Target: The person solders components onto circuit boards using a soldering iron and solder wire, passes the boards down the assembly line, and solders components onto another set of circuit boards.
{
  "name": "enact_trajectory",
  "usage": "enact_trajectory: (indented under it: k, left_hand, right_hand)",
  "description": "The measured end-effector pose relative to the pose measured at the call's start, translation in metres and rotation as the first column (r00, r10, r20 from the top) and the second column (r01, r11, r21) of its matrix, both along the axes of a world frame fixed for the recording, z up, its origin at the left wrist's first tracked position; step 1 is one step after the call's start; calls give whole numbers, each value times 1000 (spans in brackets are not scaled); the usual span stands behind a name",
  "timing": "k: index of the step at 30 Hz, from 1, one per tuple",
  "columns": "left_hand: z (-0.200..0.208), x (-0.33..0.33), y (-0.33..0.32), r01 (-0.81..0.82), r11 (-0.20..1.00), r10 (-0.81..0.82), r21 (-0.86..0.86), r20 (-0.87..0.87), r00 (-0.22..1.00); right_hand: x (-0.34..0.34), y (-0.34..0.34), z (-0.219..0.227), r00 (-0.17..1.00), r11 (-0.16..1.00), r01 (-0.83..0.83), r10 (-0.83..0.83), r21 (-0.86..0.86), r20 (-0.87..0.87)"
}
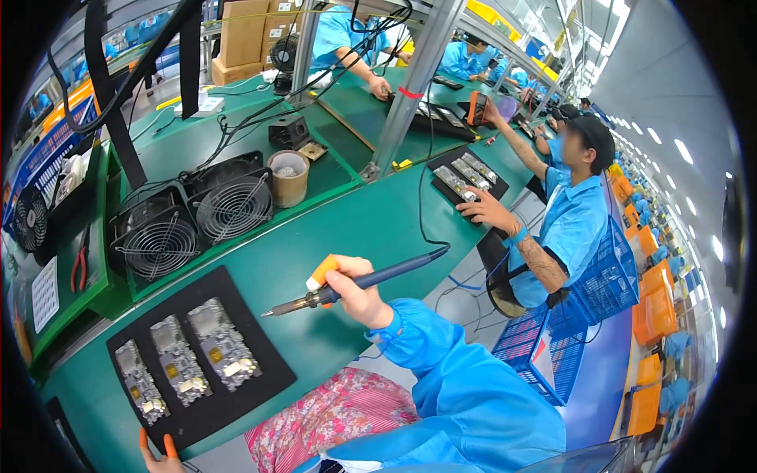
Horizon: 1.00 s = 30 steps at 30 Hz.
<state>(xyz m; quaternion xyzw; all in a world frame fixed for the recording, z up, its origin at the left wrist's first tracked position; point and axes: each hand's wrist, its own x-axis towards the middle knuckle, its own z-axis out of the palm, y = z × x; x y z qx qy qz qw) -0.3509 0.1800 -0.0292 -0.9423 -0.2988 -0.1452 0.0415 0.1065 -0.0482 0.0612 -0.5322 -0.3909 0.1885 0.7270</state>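
Observation:
My right hand [359,293] is closed around the blue handle of a soldering iron [394,272]. Its metal tip points left, above the green bench and just right of the circuit boards. At those fingers shows an orange and white piece [322,272]; I cannot tell whether it is a finger cover or a separate thing. Three circuit boards [225,343] lie in a row on a black mat [260,359]. My left hand [164,461], with orange covers on two fingertips, is at the mat's near left corner, fingers apart. The rest of it is cut off.
Two fans with wire guards [233,206] stand behind the mat, beside a round tub [289,177]. Red-handled pliers [79,264] lie far left. The iron's cable runs up past a metal post [410,94]. A co-worker [576,205] on the right handles boards on another mat [493,177]. Blue crates [544,351] stand below.

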Motion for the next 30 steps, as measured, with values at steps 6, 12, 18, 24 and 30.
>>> enact_trajectory:
  k: [6,12,18,24,30]
  left_hand:
    - [8,109,-68,-186,687,611,-703,419,672]
    - [44,152,-109,-330,787,537,-522,314,783]
    - [40,151,-112,-263,790,457,-554,247,855]
    - [37,136,-60,109,526,545,-844,432,718]
    - [11,146,-46,717,-4,848,-697,377,372]
  right_hand:
    - [3,-3,-5,997,999,25,-23,-28,69]
    - [7,-8,-13,997,1000,3,-2,-20,73]
    - [-2,-1,-15,997,996,-77,78,-49,15]
    - [-9,3,-15,997,987,-79,81,-139,9]
    - [-16,21,-23,965,975,-123,162,-187,206]
